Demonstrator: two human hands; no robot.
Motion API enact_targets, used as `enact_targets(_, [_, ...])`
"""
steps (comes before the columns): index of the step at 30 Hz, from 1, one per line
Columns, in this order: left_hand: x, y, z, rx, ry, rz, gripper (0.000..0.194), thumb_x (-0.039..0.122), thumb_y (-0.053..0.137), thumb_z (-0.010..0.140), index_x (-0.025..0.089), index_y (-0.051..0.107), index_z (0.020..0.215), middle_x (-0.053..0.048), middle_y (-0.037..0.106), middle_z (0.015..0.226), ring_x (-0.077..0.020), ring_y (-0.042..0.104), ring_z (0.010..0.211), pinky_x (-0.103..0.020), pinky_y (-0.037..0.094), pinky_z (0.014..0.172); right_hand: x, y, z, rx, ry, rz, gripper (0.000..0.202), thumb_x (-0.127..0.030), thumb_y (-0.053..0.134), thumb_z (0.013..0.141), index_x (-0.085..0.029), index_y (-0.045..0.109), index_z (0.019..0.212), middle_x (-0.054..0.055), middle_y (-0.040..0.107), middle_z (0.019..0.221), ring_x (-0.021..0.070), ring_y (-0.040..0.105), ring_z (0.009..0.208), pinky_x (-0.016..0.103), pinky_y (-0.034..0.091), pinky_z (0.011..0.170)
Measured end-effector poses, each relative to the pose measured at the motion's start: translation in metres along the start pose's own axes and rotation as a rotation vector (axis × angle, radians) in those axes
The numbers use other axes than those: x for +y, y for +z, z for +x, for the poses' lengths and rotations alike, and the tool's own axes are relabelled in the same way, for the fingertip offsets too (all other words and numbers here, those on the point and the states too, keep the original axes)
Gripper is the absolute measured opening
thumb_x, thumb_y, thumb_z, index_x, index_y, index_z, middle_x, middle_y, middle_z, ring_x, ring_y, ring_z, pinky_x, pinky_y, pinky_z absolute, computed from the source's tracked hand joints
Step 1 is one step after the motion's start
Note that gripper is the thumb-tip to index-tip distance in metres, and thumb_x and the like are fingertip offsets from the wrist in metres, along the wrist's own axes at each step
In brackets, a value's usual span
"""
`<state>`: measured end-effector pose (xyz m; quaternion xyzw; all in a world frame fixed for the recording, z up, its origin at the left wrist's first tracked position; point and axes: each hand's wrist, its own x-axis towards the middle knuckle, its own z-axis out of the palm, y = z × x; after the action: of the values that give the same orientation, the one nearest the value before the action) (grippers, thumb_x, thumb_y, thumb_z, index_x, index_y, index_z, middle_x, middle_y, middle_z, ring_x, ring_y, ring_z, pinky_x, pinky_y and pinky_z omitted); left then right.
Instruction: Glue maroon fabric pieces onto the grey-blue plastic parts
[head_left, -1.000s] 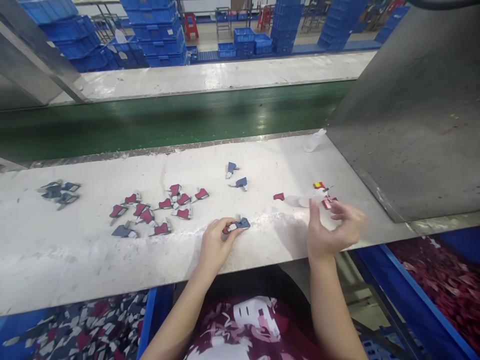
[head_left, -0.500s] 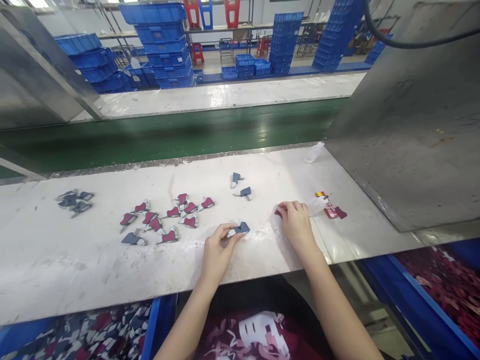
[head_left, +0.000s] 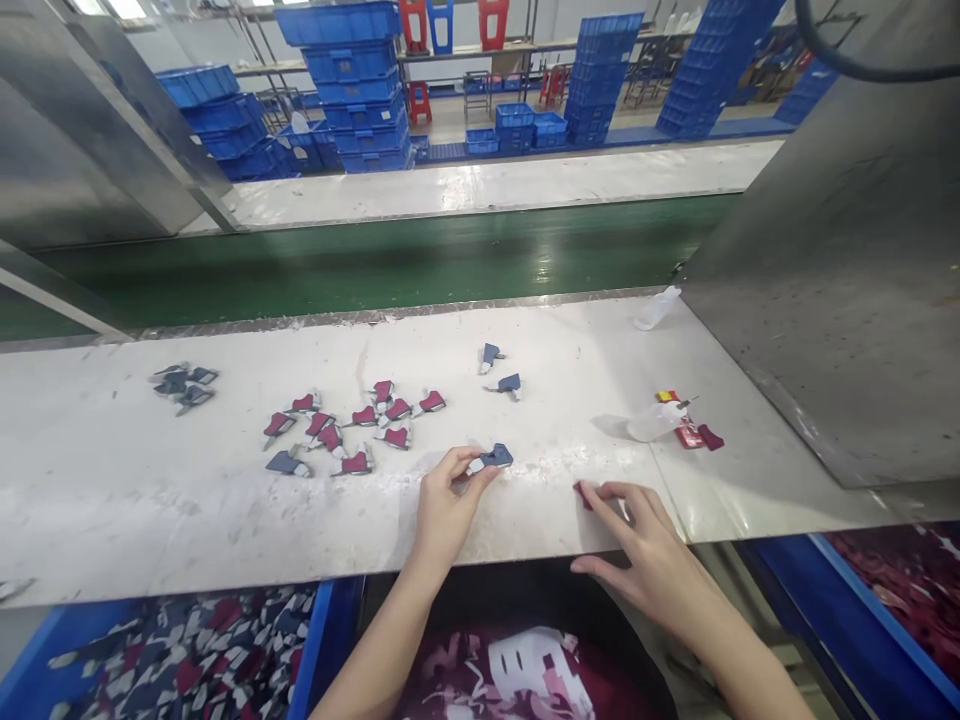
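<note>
My left hand (head_left: 454, 495) pinches a dark blue and grey piece (head_left: 495, 457) just above the white table. My right hand (head_left: 634, 535) is at the table's front edge with thumb and fingers apart, its fingertips touching a small maroon piece (head_left: 584, 495) that lies on the table. Several maroon and grey pieces (head_left: 328, 437) lie in a loose group to the left, with one dark blue piece (head_left: 286, 463) beside them. Two more blue pieces (head_left: 509, 384) rest behind my left hand. A clear squeeze bottle (head_left: 654, 422) lies on its side by a red and yellow packet (head_left: 688, 432).
A metal panel (head_left: 840, 300) rises at the right. Below the table are a blue bin of mixed pieces (head_left: 202, 650) at left and a bin of maroon pieces (head_left: 900, 580) at right. Another clear bottle (head_left: 658, 308) lies near the back edge, before a green belt (head_left: 450, 250).
My right hand has moved toward me from beside the bottle to the front edge, and its fingers have spread. The small maroon piece is now nearer the edge. My left hand keeps its piece.
</note>
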<state>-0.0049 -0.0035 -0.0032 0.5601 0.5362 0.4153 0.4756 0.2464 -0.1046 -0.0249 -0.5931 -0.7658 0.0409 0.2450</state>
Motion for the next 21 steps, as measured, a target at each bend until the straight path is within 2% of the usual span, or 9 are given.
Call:
enact_targets(4, [0.001, 0.007, -0.002, -0.013, -0.038, -0.07, 0.019, 0.034, 0.074, 0.082, 0.02, 0.07, 0.095, -0.006, 0.079, 0.098, -0.0242, 0.074, 0.099, -0.032, 0.056, 0.085, -0.005, 0.0, -0.02, 0.065, -0.115, 0.079, 0.055, -0.015, 0.059, 0.095, -0.034, 0.052, 0.145, 0.008, 0.065, 0.099, 0.0218, 0.066, 0.092, 0.036, 0.061, 0.079])
enact_targets(6, [0.002, 0.011, -0.003, -0.02, -0.06, -0.089, 0.02, 0.034, 0.076, 0.081, 0.019, 0.07, 0.093, -0.006, 0.079, 0.096, -0.0244, 0.074, 0.098, -0.033, 0.055, 0.086, -0.008, 0.001, -0.022, 0.071, -0.148, 0.158, 0.056, -0.004, 0.051, 0.094, -0.036, 0.058, 0.139, 0.005, 0.066, 0.094, 0.0185, 0.066, 0.086, 0.032, 0.06, 0.075])
enact_targets(8, [0.002, 0.013, -0.003, -0.018, -0.07, -0.103, 0.02, 0.033, 0.078, 0.079, 0.019, 0.071, 0.091, -0.007, 0.079, 0.094, -0.0245, 0.074, 0.097, -0.034, 0.055, 0.086, -0.011, 0.002, -0.021, 0.087, -0.14, 0.23, 0.055, 0.0, 0.049, 0.093, -0.035, 0.064, 0.132, 0.004, 0.067, 0.09, 0.0168, 0.065, 0.083, 0.03, 0.059, 0.072])
enact_targets(11, [0.002, 0.016, -0.004, -0.006, -0.075, -0.137, 0.02, 0.031, 0.078, 0.079, 0.019, 0.072, 0.093, -0.007, 0.08, 0.094, -0.0239, 0.074, 0.095, -0.034, 0.056, 0.086, -0.019, 0.004, -0.012, 0.15, -0.095, 0.314, 0.045, -0.003, 0.056, 0.092, -0.032, 0.069, 0.124, 0.004, 0.068, 0.088, 0.0165, 0.064, 0.079, 0.03, 0.058, 0.068])
enact_targets(13, [0.001, 0.016, -0.005, 0.005, -0.07, -0.147, 0.019, 0.03, 0.078, 0.079, 0.019, 0.073, 0.094, -0.007, 0.08, 0.095, -0.0231, 0.074, 0.093, -0.034, 0.056, 0.085, -0.026, 0.006, 0.0, 0.203, -0.015, 0.379, 0.037, -0.008, 0.058, 0.093, -0.03, 0.072, 0.119, 0.005, 0.068, 0.088, 0.0168, 0.066, 0.08, 0.029, 0.058, 0.067])
enact_targets(17, [0.002, 0.015, -0.009, 0.046, -0.041, -0.139, 0.019, 0.03, 0.079, 0.078, 0.019, 0.074, 0.093, -0.007, 0.08, 0.099, -0.0221, 0.075, 0.094, -0.032, 0.057, 0.087, -0.048, 0.01, 0.033, 0.3, 0.27, 0.634, 0.022, -0.021, 0.06, 0.095, -0.027, 0.078, 0.108, 0.005, 0.068, 0.088, 0.0173, 0.069, 0.081, 0.029, 0.059, 0.068])
enact_targets(21, [0.005, 0.013, -0.014, 0.059, -0.029, -0.125, 0.019, 0.029, 0.079, 0.078, 0.02, 0.075, 0.094, -0.006, 0.08, 0.099, -0.0225, 0.076, 0.095, -0.031, 0.058, 0.087, -0.076, 0.016, 0.066, 0.397, 0.534, 0.984, 0.016, -0.033, 0.074, 0.086, -0.024, 0.078, 0.099, 0.004, 0.072, 0.084, 0.0175, 0.07, 0.08, 0.029, 0.059, 0.07])
